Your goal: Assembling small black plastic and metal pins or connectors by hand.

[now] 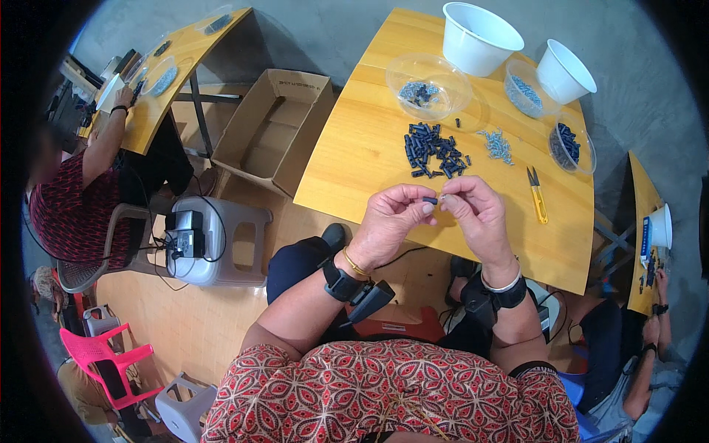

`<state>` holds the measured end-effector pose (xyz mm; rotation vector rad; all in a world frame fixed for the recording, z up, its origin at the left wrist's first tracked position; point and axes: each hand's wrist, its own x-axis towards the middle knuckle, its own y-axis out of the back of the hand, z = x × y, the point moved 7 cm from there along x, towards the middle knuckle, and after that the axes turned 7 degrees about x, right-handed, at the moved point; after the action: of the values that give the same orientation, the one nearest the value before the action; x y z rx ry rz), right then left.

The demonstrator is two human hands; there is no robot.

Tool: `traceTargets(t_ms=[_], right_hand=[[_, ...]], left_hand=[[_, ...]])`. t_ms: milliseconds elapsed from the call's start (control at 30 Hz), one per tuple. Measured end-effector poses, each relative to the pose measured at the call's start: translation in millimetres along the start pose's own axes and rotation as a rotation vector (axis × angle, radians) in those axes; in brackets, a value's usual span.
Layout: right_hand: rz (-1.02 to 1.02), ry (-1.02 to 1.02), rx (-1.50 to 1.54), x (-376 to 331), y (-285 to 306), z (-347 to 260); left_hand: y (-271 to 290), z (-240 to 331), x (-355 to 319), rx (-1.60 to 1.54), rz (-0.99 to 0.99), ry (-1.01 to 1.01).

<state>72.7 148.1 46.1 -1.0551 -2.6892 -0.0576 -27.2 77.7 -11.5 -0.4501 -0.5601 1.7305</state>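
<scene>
My left hand point(390, 221) and my right hand point(478, 214) meet above the near edge of a yellow wooden table point(354, 162). Between their fingertips they pinch one small dark blue plastic piece point(430, 200). Just beyond the hands lies a pile of the same dark blue pieces point(434, 150). A small heap of little silver metal parts point(498, 145) lies to its right. Both wrists wear black bands.
Yellow thread snips point(537, 195) lie right of my hands. At the table's far side stand clear plastic bowls point(428, 86) with parts and two white tubs point(478, 37). An open cardboard box point(273, 129) and a grey stool point(221, 240) stand left. Other people work at neighbouring tables.
</scene>
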Motion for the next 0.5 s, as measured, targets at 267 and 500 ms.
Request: traceTargets(t_ms=[267, 500], right_hand=[[0.001, -0.031, 0.099, -5.3, -7.9, 7.6], [0.027, 0.000, 0.087, -4.6, -2.6, 8.4]], left_hand=[[-2.3, 3.4, -1.6, -0.051, -0.003, -0.058], [-8.5, 8.0, -6.2, 0.131, 0.043, -0.104]])
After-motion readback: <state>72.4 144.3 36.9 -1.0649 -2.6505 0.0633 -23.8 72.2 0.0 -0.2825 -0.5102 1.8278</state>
